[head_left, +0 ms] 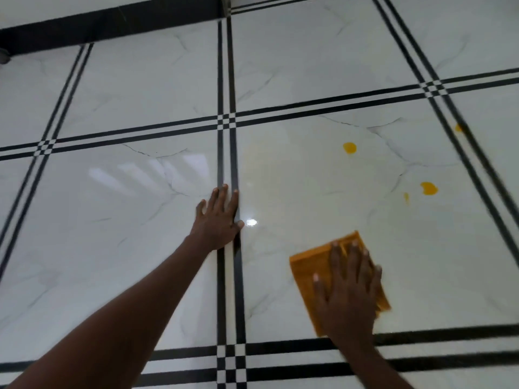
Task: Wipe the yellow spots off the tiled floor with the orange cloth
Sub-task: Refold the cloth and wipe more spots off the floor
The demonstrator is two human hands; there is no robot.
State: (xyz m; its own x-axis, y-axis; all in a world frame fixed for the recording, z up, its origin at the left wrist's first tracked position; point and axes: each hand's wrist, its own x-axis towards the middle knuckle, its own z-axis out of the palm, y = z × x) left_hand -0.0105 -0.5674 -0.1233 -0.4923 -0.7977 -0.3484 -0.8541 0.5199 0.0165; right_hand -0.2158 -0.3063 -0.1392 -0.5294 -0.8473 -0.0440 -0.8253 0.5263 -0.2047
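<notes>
A: Hands?
B: Right hand (346,290) flat, fingers spread, pressing the cloth (309,272) to the floor (126,209). Left hand (220,217) open, braced on a black tile line, nothing in it.
A: Risk?
B: Cloth is well short of the spots (349,147); a light pass prob smears yellow, or cloth bunches under the palm.
A: Cloth lie?
B: Folded flat, long axis diagonal, far corner pointing up-right twd spots.

Glossy white marble-look tiled floor (140,234) with black double lines (228,80).
</notes>
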